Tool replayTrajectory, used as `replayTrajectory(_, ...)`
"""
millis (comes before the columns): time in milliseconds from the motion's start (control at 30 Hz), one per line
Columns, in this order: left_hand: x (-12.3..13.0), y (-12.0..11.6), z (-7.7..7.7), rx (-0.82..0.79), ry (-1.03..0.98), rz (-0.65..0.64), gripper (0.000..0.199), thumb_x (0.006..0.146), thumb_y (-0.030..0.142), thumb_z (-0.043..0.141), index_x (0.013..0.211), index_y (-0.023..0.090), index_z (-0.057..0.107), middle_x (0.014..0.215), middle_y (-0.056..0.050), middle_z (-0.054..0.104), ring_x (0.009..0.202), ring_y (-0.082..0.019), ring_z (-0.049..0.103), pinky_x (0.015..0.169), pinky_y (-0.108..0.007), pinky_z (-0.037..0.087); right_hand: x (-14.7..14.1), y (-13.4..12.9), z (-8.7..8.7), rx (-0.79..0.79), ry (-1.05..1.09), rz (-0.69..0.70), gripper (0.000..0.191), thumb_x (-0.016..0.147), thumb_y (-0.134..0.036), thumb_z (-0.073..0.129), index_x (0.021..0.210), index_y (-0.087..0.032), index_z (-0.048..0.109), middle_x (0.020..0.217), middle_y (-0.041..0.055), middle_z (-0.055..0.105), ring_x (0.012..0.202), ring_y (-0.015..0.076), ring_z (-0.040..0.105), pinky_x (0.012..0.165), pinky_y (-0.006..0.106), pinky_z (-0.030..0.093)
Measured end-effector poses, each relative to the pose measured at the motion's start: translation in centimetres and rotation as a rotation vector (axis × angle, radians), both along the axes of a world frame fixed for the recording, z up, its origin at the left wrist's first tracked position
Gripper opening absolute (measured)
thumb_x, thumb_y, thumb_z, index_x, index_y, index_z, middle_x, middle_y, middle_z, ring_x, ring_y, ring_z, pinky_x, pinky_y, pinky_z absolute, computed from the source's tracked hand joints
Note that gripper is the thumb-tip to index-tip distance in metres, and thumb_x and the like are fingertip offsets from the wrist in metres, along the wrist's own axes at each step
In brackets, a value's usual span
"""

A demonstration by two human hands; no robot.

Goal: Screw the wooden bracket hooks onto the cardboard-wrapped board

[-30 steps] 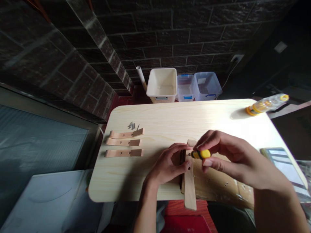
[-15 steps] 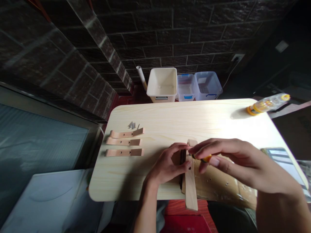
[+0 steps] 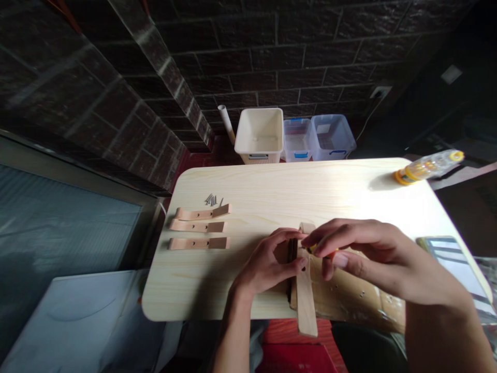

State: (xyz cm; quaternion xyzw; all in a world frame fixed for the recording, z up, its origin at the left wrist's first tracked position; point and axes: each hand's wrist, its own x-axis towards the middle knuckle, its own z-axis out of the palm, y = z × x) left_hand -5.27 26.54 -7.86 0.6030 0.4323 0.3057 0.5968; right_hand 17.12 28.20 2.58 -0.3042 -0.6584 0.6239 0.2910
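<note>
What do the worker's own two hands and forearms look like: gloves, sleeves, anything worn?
Both the left hand and the right hand are ungloved, with slender fingers. No ring, watch or bracelet shows. Both forearms are uncovered, with no sleeves in view.

The person's left hand (image 3: 267, 260) and right hand (image 3: 361, 251) were bare, with slender fingers, and a short, smooth thumbnail showed on the right one. Both forearms were bare as well, from the wrists to the picture's lower edge, with smooth, unmarked surfaces. Beside the left forearm (image 3: 236, 329) lay a dim grey patch like cloth (image 3: 257, 342), too shadowed to identify as clothing.
</note>
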Motion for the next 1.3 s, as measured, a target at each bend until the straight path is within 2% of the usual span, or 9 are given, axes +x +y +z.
replayTrajectory(133, -0.04, -0.07, -0.32, 0.007, -0.020, -0.005, 0.046, 0.081, 0.025, 0.077, 0.125, 0.024, 0.063, 0.135, -0.008, 0.063, 0.123, -0.028, 0.060, 0.109, -0.043, 0.045, 0.42, 0.03, -0.09, -0.009, 0.012, 0.036, 0.027, 0.100, -0.018, 0.054, 0.121, -0.023, 0.069, 0.108, 0.0103, 0.072, 0.097, 0.0219, 0.070, 0.087, 0.037, 0.057)
replayTrajectory(267, -0.04, -0.12, -0.58, 0.017, -0.025, -0.003, 0.045, 0.082, 0.025, 0.076, 0.125, 0.025, 0.062, 0.135, -0.007, 0.062, 0.125, -0.028, 0.059, 0.110, -0.042, 0.044, 0.48, 0.11, 0.05, 0.007, -0.019, 0.012, 0.026, 0.099, -0.018, 0.056, 0.120, -0.024, 0.070, 0.119, 0.0110, 0.069, 0.097, 0.0205, 0.070, 0.086, 0.035, 0.057)
replayTrajectory(533, 0.01, -0.02, -0.30, 0.010, -0.028, -0.019, 0.047, 0.081, 0.023, 0.077, 0.125, 0.024, 0.063, 0.135, -0.007, 0.063, 0.124, -0.028, 0.059, 0.110, -0.042, 0.044, -0.13, 0.29, -0.05, 0.032, -0.031, -0.031, 0.020, 0.091, -0.018, 0.069, 0.109, -0.024, 0.074, 0.108, 0.0082, 0.072, 0.104, 0.0225, 0.068, 0.088, 0.033, 0.055)
replayTrajectory(667, 0.04, -0.02, -0.15, -0.006, -0.013, 0.004, 0.049, 0.078, 0.024, 0.079, 0.125, 0.023, 0.063, 0.135, -0.008, 0.063, 0.123, -0.029, 0.060, 0.110, -0.044, 0.044, -0.17, 0.08, -0.21, -0.016, -0.001, -0.024, 0.019, 0.093, -0.020, 0.066, 0.111, -0.022, 0.072, 0.108, 0.0084, 0.073, 0.099, 0.0209, 0.070, 0.088, 0.034, 0.056)
replayTrajectory(833, -0.01, -0.14, -0.07, -0.005, -0.006, 0.003, 0.049, 0.078, 0.024, 0.079, 0.125, 0.025, 0.063, 0.134, -0.007, 0.064, 0.122, -0.028, 0.060, 0.110, -0.043, 0.044, -0.01, -0.07, -0.06, -0.059, 0.005, 0.037, 0.021, 0.099, -0.025, 0.056, 0.115, -0.020, 0.069, 0.096, 0.0085, 0.074, 0.093, 0.0213, 0.070, 0.085, 0.036, 0.057)
replayTrajectory(1100, 0.04, -0.17, -0.30, 0.031, 0.007, 0.018, 0.046, 0.078, 0.024, 0.080, 0.122, 0.025, 0.065, 0.132, -0.006, 0.064, 0.121, -0.027, 0.060, 0.111, -0.041, 0.043, -0.11, 0.10, 0.07, -0.032, -0.040, 0.002, 0.015, 0.090, -0.024, 0.070, 0.104, -0.020, 0.071, 0.105, 0.0095, 0.074, 0.100, 0.0229, 0.069, 0.087, 0.035, 0.056)
replayTrajectory(1300, -0.05, -0.06, 0.02, -0.004, 0.001, -0.004, 0.048, 0.077, 0.024, 0.080, 0.123, 0.025, 0.064, 0.133, -0.006, 0.064, 0.120, -0.028, 0.061, 0.108, -0.040, 0.045, 0.07, 0.07, -0.09, -0.003, -0.038, 0.011, 0.019, 0.089, -0.020, 0.071, 0.108, -0.022, 0.070, 0.108, 0.0079, 0.073, 0.109, 0.0238, 0.066, 0.093, 0.036, 0.054)
